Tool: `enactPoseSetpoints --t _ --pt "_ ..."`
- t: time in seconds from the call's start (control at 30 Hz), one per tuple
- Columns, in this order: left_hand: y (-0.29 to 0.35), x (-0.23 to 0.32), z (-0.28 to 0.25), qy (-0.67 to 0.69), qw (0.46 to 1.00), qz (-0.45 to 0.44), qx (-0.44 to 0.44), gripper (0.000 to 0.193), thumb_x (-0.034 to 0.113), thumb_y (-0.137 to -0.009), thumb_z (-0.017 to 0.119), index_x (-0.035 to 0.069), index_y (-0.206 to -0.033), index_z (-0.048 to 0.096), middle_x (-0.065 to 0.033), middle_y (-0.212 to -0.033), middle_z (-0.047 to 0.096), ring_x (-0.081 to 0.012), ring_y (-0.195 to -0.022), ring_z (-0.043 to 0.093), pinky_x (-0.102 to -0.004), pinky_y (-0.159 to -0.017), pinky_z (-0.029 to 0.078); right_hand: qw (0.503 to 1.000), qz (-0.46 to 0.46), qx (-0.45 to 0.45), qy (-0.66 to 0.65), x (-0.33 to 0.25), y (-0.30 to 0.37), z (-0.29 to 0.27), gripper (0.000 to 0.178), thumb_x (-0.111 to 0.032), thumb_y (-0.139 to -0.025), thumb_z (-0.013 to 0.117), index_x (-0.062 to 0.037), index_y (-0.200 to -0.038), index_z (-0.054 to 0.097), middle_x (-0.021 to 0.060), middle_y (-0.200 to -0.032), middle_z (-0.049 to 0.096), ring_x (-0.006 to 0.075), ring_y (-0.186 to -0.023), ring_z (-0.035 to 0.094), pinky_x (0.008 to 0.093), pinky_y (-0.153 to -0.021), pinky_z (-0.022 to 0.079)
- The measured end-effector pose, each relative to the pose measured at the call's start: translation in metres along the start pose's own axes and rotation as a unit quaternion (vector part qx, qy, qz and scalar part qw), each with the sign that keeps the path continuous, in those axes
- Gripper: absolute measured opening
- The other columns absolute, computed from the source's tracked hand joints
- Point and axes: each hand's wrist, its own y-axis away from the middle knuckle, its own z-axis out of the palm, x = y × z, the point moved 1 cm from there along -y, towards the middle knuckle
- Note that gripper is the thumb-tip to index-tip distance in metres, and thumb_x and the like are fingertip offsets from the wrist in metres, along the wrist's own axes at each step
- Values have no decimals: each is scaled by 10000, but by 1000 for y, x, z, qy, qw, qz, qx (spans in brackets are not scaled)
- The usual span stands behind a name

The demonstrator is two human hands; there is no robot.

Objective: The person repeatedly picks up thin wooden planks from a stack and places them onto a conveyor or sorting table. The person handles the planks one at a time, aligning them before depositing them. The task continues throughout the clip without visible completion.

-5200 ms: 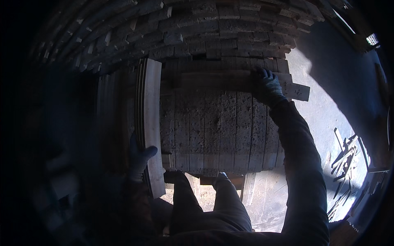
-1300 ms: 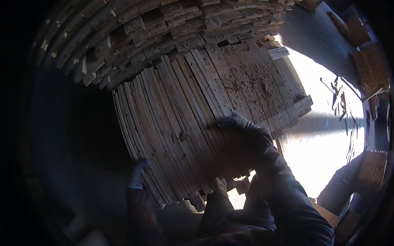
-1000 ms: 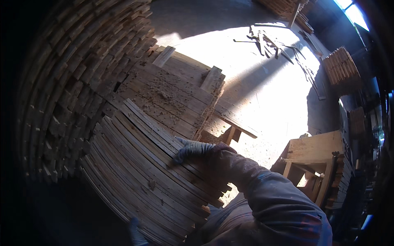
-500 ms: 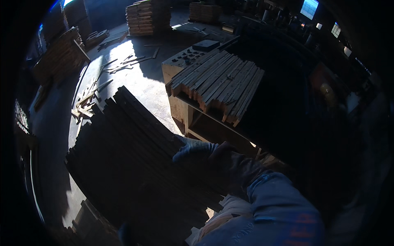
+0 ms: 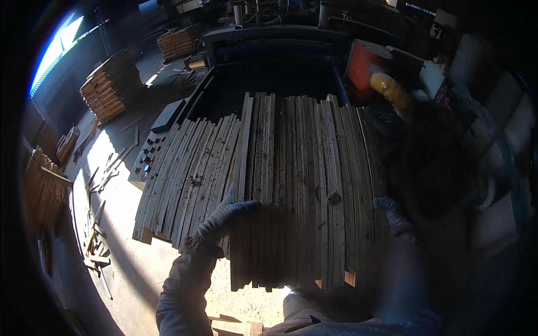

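Observation:
A wide bundle of narrow wooden strips lies lengthwise in front of me, pressed side by side. My left hand, in a pale glove, grips its left side, thumb up along the edge. At the opposite side my right hand, also gloved, clasps the outermost strips. The bundle's near end juts out towards my body, in shade. Touching or nearly touching it on the left is a second row of strips, resting on the machine's front table. Whether the held bundle bears on the table underneath is hidden.
Beyond the strips is the dark bed of a large machine. A control panel with black knobs stands at its left. Stacked wood and loose strips occupy the left floor. A yellow hose rises at the right.
My view has swung right to face the machine. The dark bundle, formerly left of the table, is now beside the strips on it, held from both sides.

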Motion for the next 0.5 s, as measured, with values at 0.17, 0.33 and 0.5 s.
enactPoseSetpoints --t 0.17,0.33,0.5 --pt "-96 30 14 -568 812 -111 73 1018 750 -856 549 72 -1561 265 -317 -1417 413 -466 -1314 439 -520 -1055 421 945 171 156 230 -29 -64 16 888 -516 -946 628 72 -1516 282 189 -1577 355 325 -1438 374 424 -1186 306" --pt "-93 -11 19 -622 772 -34 127 944 559 -864 689 142 -1579 234 -309 -1467 372 -477 -1353 383 -530 -1098 379 967 58 196 154 25 -126 -30 920 -499 -848 751 84 -1455 379 200 -1453 485 321 -1355 463 411 -1130 373" --pt "-40 -11 -62 -428 899 52 83 696 332 -881 758 81 -1465 472 -226 -1471 421 -377 -1369 416 -448 -1112 389 959 -62 220 168 33 -145 -57 795 -434 -817 799 70 -1361 512 199 -1275 627 320 -1203 583 403 -1042 452"
